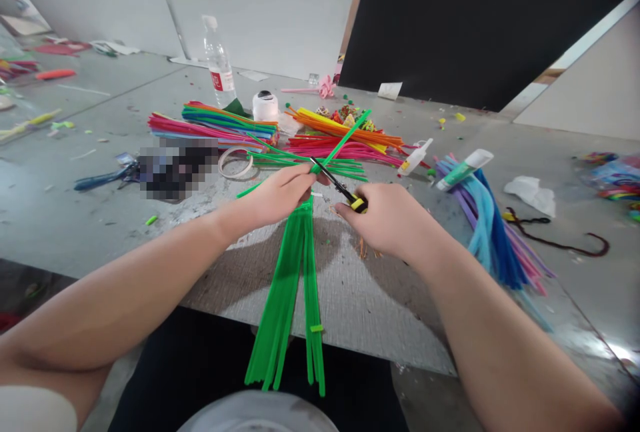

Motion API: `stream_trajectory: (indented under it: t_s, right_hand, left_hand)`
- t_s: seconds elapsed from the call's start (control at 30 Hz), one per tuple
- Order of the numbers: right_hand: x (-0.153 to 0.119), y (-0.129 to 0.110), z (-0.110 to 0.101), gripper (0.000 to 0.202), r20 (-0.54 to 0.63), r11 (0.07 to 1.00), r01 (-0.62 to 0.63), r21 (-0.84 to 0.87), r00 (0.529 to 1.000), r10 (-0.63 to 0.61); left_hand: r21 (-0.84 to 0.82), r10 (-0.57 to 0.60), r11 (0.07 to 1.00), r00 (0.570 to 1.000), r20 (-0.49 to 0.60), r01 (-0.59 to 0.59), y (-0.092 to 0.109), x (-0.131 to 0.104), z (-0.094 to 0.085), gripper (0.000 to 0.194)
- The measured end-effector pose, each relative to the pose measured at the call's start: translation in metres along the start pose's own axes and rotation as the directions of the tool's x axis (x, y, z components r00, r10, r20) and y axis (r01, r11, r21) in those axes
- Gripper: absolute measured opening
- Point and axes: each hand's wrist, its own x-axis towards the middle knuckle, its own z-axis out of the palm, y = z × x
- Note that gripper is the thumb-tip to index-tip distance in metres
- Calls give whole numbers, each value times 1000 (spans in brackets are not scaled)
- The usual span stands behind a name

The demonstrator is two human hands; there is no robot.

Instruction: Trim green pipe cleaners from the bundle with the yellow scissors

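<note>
Over grey table (65, 225), near the frame's centre, left hand (287, 192) pinches green stems (351, 133) and right hand (393, 215) holds scissors (344, 190) against them, which seems to need steady fingers.

A plain white fabric sleeve (37, 409), short, round-edged, behind the bare left hand (283, 195); plain black cloth legwear (165, 365) below both hands; the right hand (387, 219) and forearm bare.

Both bare forearms reaching forward and converging, left hand (295, 192) pinching with fingers extended, right hand (387, 219) closed in a grip beside it
</note>
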Motion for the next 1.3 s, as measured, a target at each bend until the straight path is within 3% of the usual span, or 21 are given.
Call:
stream_trajectory:
  t_s: [0.17, 0.33, 0.73, 0.97, 1.13, 1.3]
  right_hand:
    - [-1, -1, -1, 34, 20, 998, -1, -69, 1000, 2]
    - [-2, -2, -2, 37, 29, 996, -20, -88, 999, 23]
    - [0, -1, 2, 38, 31, 989, -31, -145, 999, 36]
    - [1, -2, 6, 40, 23, 984, -33, -177, 999, 38]
    - [3, -5, 7, 44, -44, 984, -67, -163, 997, 60]
    - [11, 3, 8, 45, 4, 984, -123, -126, 992, 124]
  left_hand:
    - [44, -12, 999, 996, 93, 8, 0, 1, -3, 27]
    - [42, -71, 997, 996, 57, 68, 4, 1, -2, 31]
    - [42, -59, 998, 994, 89, 55, -3, 3, -4, 32]
    - [-17, -153, 988, 986, 69, 155, -1, 1, -2, 30]
    - [-112, -266, 956, 961, 72, 273, 3, 2, -2, 23]
    - [-195, -330, 917, 937, 115, 347, 3, 8, -5, 22]
